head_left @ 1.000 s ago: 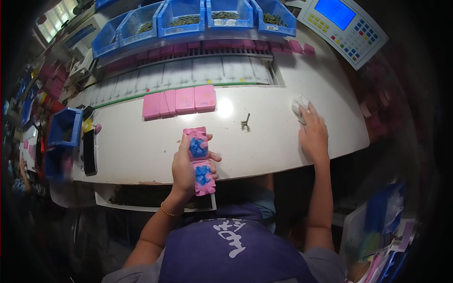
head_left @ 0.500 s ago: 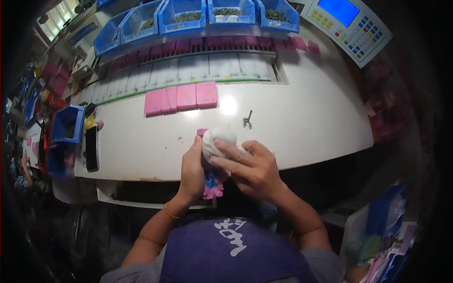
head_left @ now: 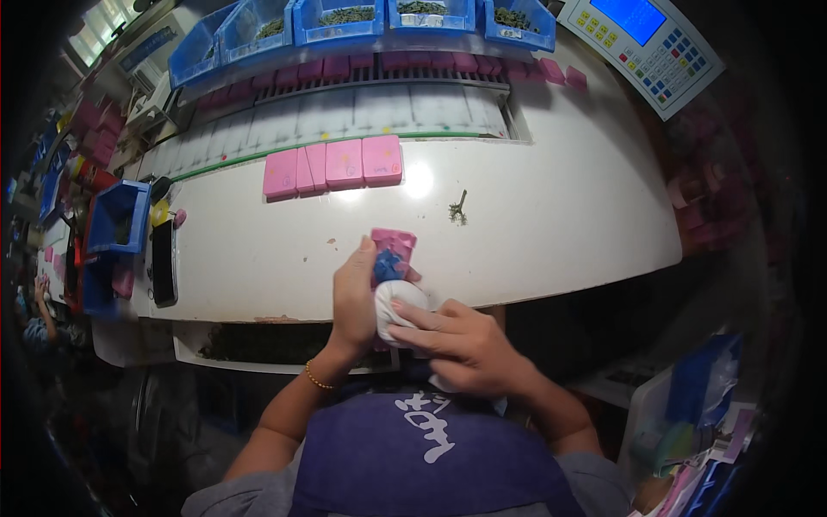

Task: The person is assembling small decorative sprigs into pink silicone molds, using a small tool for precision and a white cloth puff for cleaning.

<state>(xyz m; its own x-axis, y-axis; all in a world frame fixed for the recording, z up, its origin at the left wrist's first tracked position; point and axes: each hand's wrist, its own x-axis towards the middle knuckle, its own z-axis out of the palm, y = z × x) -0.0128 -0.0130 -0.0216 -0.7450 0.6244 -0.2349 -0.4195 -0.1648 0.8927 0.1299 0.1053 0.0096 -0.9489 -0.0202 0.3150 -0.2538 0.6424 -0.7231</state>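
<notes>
My left hand (head_left: 351,297) is wrapped round a pink mould-like block (head_left: 396,239) with a blue patch in its face, held above the table's front edge. My right hand (head_left: 469,345) grips a round white cloth bundle (head_left: 399,303), its fingers pressed over the top. The bundle covers the lower part of the pink block; whether the two touch, I cannot tell. Beyond my hands, a small dark green branching piece (head_left: 459,207) lies on the white table. Several pink blocks (head_left: 345,164) stand in a row farther back.
Blue bins (head_left: 338,30) of small green pieces line the back, above a ridged rack of pink blocks. A keypad panel with a blue screen (head_left: 637,24) is at far right. A dark phone-like slab (head_left: 164,263) and blue bin (head_left: 119,217) sit left. Another person's hand (head_left: 41,289) shows far left.
The white bundle has moved toward me along the pink block, uncovering its far end and blue patch. My right hand has come nearer with it; my left still holds the block.
</notes>
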